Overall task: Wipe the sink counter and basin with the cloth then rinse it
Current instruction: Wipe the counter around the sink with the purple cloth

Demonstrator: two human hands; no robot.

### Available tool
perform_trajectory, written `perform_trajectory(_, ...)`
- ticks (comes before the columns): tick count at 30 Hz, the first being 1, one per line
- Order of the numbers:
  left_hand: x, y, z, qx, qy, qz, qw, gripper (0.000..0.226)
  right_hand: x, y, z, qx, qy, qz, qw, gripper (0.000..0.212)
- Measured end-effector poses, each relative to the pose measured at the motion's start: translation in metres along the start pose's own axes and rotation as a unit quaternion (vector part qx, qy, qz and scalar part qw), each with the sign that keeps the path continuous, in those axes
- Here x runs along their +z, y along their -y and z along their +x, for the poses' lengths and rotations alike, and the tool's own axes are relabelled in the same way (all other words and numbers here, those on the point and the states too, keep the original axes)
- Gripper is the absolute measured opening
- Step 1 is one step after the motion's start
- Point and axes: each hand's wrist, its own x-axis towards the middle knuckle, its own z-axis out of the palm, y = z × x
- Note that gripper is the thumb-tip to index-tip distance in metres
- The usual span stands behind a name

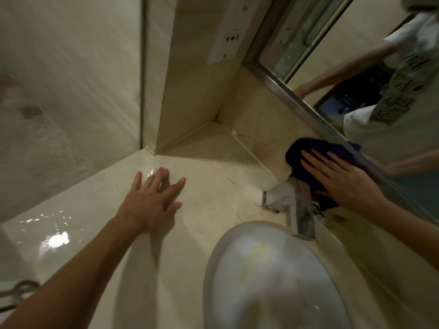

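Note:
A dark blue cloth [306,150] is pressed against the low marble backsplash behind the tap, just under the mirror frame. My right hand [342,176] lies flat on the cloth with its fingers spread, pushing it against the stone. My left hand [152,200] rests palm-down on the wet beige marble counter [202,186], fingers apart and holding nothing. The white oval basin [268,276] sits at the lower right, blurred. A chrome tap [292,207] stands at the basin's far rim, right below the cloth.
A mirror [356,74] with a metal frame runs along the right and reflects a person. A tiled pillar [190,74] with a white socket plate [228,36] closes the far corner. A wall bounds the left side. Water glistens on the counter's left part.

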Motion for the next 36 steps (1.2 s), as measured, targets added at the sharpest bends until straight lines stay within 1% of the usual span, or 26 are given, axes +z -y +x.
perform_trajectory(3,0.0,0.0,0.002,-0.004,0.008,0.001,1.0,0.063,-0.006,0.005,0.044,-0.032,-0.051,-0.025,0.998,0.063)
perform_trajectory(4,-0.001,0.0,0.002,-0.003,0.011,-0.002,1.0,0.062,-0.012,0.006,0.072,-0.039,-0.056,-0.034,0.997,0.065)
perform_trajectory(6,-0.001,0.0,0.003,0.001,0.013,-0.001,1.0,0.063,-0.028,0.006,0.138,-0.051,-0.064,-0.031,0.996,0.08)
perform_trajectory(7,-0.002,0.001,0.003,0.003,0.013,-0.002,1.0,0.063,-0.039,0.006,0.17,-0.065,-0.067,-0.031,0.995,0.083)
perform_trajectory(10,-0.003,0.004,0.003,0.002,0.031,-0.006,1.0,0.066,-0.055,0.007,0.235,-0.073,-0.073,-0.03,0.994,0.083)
perform_trajectory(12,-0.003,0.005,0.002,0.008,0.03,-0.011,0.999,0.068,-0.05,0.009,0.238,-0.069,-0.09,-0.028,0.993,0.081)
perform_trajectory(15,-0.003,0.006,0.002,0.004,0.037,-0.013,0.999,0.07,-0.036,0.009,0.194,-0.084,-0.12,-0.008,0.989,0.079)
perform_trajectory(17,-0.005,0.004,0.003,-0.011,0.044,-0.003,0.999,0.072,-0.022,0.015,0.147,-0.074,-0.103,0.022,0.992,0.076)
perform_trajectory(19,-0.01,-0.007,0.004,-0.028,0.023,0.003,0.999,0.071,-0.002,0.019,0.091,-0.055,-0.108,0.037,0.992,0.069)
perform_trajectory(21,-0.015,-0.028,0.004,-0.034,-0.02,-0.02,0.999,0.066,0.019,0.02,0.032,-0.024,-0.102,0.042,0.994,0.066)
perform_trajectory(23,-0.009,-0.058,0.003,0.02,-0.059,-0.009,0.998,0.058,0.032,0.017,-0.016,-0.005,-0.08,0.012,0.997,0.065)
perform_trajectory(24,-0.006,-0.071,0.005,0.052,-0.062,0.006,0.997,0.059,0.034,0.016,-0.029,0.006,-0.083,-0.001,0.997,0.064)
perform_trajectory(26,0.001,-0.097,0.011,0.105,-0.032,0.009,0.994,0.066,0.035,0.016,-0.05,0.028,-0.091,-0.019,0.995,0.061)
perform_trajectory(28,0.005,-0.116,0.018,0.129,0.001,0.007,0.992,0.076,0.041,0.02,-0.073,0.03,-0.092,-0.023,0.995,0.06)
perform_trajectory(30,0.011,-0.12,0.023,0.142,0.023,0.032,0.989,0.083,0.053,0.025,-0.106,0.029,-0.073,-0.01,0.997,0.064)
perform_trajectory(32,0.016,-0.116,0.026,0.154,0.029,0.045,0.987,0.088,0.064,0.031,-0.144,0.034,-0.046,0.006,0.998,0.073)
perform_trajectory(34,0.016,-0.113,0.029,0.158,0.04,0.042,0.986,0.084,0.073,0.039,-0.173,0.049,-0.017,0.025,0.998,0.086)
perform_trajectory(35,0.015,-0.113,0.031,0.156,0.045,0.044,0.986,0.079,0.075,0.043,-0.179,0.053,-0.008,0.032,0.998,0.09)
perform_trajectory(36,0.015,-0.114,0.031,0.156,0.049,0.047,0.985,0.075,0.076,0.045,-0.177,0.057,-0.013,0.04,0.997,0.09)
